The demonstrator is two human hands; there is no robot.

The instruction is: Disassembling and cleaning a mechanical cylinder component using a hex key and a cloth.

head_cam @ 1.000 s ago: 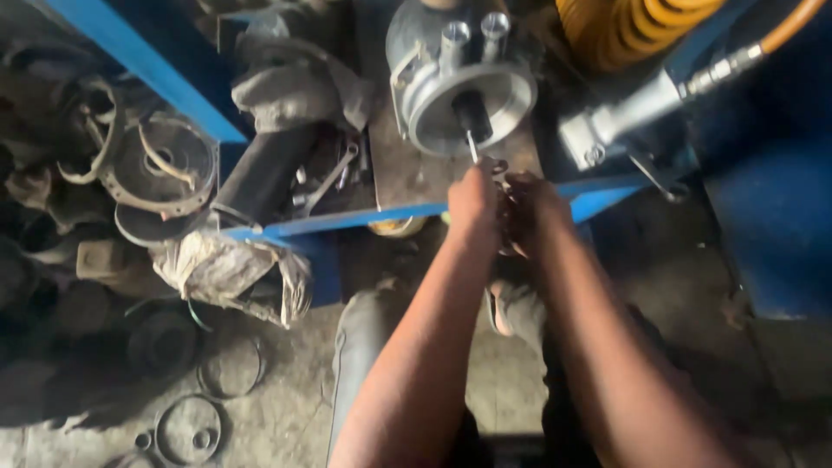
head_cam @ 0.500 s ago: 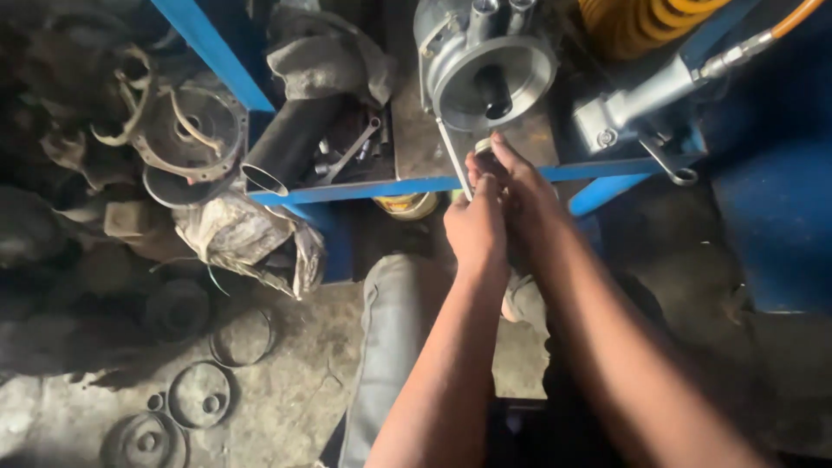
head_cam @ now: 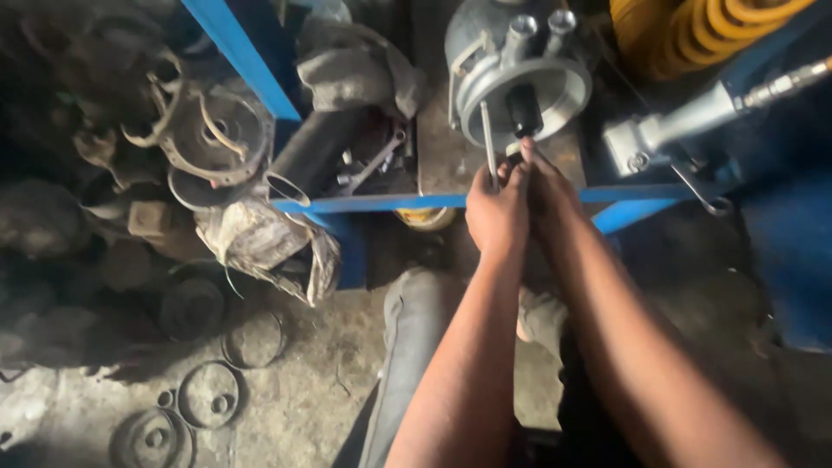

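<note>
- Two bare forearms reach forward from the bottom of the view to the front edge of a blue-framed bench (head_cam: 381, 203), hands pressed side by side.
- The left hand (head_cam: 496, 212) is curled shut, its grip closed around the lower end of a thin metal rod (head_cam: 488, 143).
- The right hand (head_cam: 544, 195) lies against the left with fingers stretched forward; whether it clasps anything I cannot tell, as the left hand hides its palm.
- The rod stands nearly upright, its top end touching the rim of a round silver metal housing (head_cam: 520, 74) near the bench's back edge, just left of the black stub (head_cam: 523, 111) at the housing's centre.
- Risk, as a judgement: the rod is thin and held only at its base, so a hard push could make it slip off the rim and drive the knuckles into the housing or the bench's front edge.
- Counts: two hands, one rod, one housing with two short tubes (head_cam: 539, 30) on top.
- One yellow coil spring (head_cam: 702, 26) sits at the bench's back right corner; one grey cylinder tool (head_cam: 667, 130) lies at the right edge.
- One dark pipe (head_cam: 312, 152) and one wrench (head_cam: 373, 165) lie left of the housing.
- On the concrete floor (head_cam: 321, 381) at lower left lie about four metal rings (head_cam: 208, 397), beside a heap of rusty parts (head_cam: 199, 130).
</note>
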